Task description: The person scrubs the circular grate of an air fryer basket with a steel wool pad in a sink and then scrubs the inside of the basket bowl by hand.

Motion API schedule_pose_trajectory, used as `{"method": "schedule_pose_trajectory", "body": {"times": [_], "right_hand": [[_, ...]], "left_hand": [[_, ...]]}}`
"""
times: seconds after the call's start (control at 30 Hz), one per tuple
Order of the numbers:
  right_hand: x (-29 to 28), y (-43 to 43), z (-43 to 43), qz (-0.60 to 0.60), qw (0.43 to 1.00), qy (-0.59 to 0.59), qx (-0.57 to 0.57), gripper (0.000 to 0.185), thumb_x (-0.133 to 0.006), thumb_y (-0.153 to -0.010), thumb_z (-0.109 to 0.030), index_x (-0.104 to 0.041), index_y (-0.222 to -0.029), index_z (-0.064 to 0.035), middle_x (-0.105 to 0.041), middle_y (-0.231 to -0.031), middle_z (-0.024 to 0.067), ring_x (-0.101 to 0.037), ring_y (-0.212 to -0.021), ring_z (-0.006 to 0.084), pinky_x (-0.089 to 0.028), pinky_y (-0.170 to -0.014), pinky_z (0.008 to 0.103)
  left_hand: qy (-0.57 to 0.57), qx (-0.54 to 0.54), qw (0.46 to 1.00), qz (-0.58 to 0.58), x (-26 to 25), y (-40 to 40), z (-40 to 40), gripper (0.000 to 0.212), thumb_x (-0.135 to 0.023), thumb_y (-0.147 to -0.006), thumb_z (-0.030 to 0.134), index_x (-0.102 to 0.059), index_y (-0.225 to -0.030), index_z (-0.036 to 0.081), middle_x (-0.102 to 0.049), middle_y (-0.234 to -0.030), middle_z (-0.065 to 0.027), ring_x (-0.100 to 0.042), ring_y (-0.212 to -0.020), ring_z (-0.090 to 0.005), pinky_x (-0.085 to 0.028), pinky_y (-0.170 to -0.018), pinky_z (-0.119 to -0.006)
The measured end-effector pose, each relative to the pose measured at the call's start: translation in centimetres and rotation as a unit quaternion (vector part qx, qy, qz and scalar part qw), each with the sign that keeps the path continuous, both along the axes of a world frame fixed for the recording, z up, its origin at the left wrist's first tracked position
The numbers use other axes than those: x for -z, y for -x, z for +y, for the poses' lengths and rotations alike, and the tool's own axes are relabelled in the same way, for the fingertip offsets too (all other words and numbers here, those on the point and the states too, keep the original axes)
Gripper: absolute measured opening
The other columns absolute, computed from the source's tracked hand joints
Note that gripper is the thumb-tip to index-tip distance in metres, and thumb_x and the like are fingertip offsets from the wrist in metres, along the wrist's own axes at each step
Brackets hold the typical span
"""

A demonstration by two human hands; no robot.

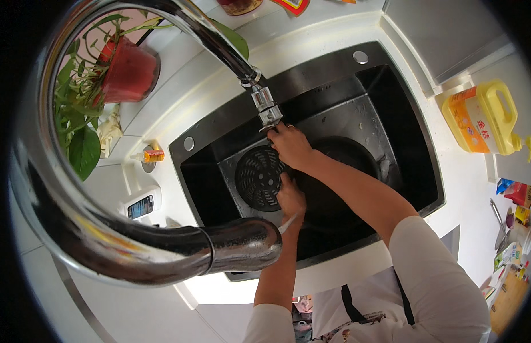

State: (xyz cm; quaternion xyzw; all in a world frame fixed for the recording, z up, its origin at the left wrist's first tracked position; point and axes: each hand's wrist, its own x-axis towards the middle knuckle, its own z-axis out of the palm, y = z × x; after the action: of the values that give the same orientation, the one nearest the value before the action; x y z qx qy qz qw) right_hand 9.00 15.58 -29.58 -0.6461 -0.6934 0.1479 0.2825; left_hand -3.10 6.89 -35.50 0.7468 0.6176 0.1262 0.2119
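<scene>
My left hand (290,198) grips the right edge of a round black slotted plate (259,178) over the black sink (368,105). My right hand (291,145) is at the base of the chrome faucet (267,105), above the plate's upper right edge; its fingertips are partly hidden, so what they hold cannot be told. A round black pan or lid (347,158) lies in the sink, partly behind my right forearm. A thin stream of water falls from the faucet's curved spout (257,244) by my left wrist.
A red flowerpot (130,70) with a leafy plant stands behind the faucet. On the left are a small orange bottle (154,155) and a white bottle (141,206). A yellow jug (477,120) is on the right, with packets and a wooden board (510,300) nearer the lower right.
</scene>
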Motion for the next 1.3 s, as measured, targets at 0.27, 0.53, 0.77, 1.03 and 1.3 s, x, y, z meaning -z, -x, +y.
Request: {"method": "schedule_pose_trajectory", "body": {"times": [0.27,0.53,0.77,1.03,1.3], "right_hand": [[-0.1,0.2,-3.0,-0.047,0.981,0.185,-0.030,0.033,-0.066,-0.066,-0.004,-0.059,-0.099,0.0007,-0.055,-0.096,0.0197,-0.058,-0.083,0.0324,-0.051,-0.069,0.0404],[2.4,-1.5,-4.1,-0.031,0.999,0.032,0.013,0.025,-0.066,-0.070,-0.007,-0.056,-0.093,-0.0046,-0.053,-0.091,0.0179,-0.056,-0.083,0.0353,-0.047,-0.069,0.0428],[-1.4,-9.8,-9.0,-0.075,0.988,0.053,0.128,0.023,-0.068,-0.070,-0.006,-0.058,-0.090,-0.0020,-0.054,-0.087,0.0183,-0.057,-0.077,0.0353,-0.046,-0.069,0.0423],[0.7,-10.0,-7.8,-0.058,0.992,0.037,0.108,0.028,-0.069,-0.071,-0.007,-0.053,-0.094,-0.0023,-0.056,-0.091,0.0171,-0.056,-0.082,0.0351,-0.044,-0.075,0.0422],[-0.7,-12.0,-14.8,0.003,0.960,0.212,0.182,0.042,-0.065,-0.071,-0.004,-0.051,-0.110,-0.0046,-0.057,-0.095,0.0251,-0.058,-0.090,0.0386,-0.047,-0.078,0.0456]], "left_hand": [[-0.020,-0.022,1.000,0.012,0.1,0.5,-0.3,0.017,-0.053,-0.086,0.006,-0.041,-0.096,-0.001,-0.058,-0.067,-0.0261,-0.058,-0.058,-0.0425,-0.047,-0.050,-0.047],[-0.006,-0.020,1.000,-0.008,-0.8,-0.4,-0.4,0.018,-0.054,-0.087,0.006,-0.041,-0.098,-0.001,-0.057,-0.062,-0.0227,-0.058,-0.052,-0.0367,-0.044,-0.042,-0.042],[-0.012,-0.027,0.999,0.011,-0.1,0.5,-0.5,0.018,-0.055,-0.087,0.005,-0.041,-0.097,-0.001,-0.055,-0.056,-0.0213,-0.054,-0.045,-0.0344,-0.042,-0.040,-0.040],[0.073,-0.061,0.995,-0.011,-1.7,0.1,-0.6,0.028,-0.055,-0.086,0.007,-0.040,-0.108,-0.004,-0.058,-0.069,-0.0251,-0.059,-0.059,-0.0375,-0.047,-0.053,-0.042],[0.160,-0.058,0.985,-0.011,-1.7,2.9,-2.5,0.073,-0.059,-0.077,0.009,-0.019,-0.135,-0.009,-0.057,-0.101,-0.0325,-0.059,-0.090,-0.0438,-0.049,-0.080,-0.044]]}}
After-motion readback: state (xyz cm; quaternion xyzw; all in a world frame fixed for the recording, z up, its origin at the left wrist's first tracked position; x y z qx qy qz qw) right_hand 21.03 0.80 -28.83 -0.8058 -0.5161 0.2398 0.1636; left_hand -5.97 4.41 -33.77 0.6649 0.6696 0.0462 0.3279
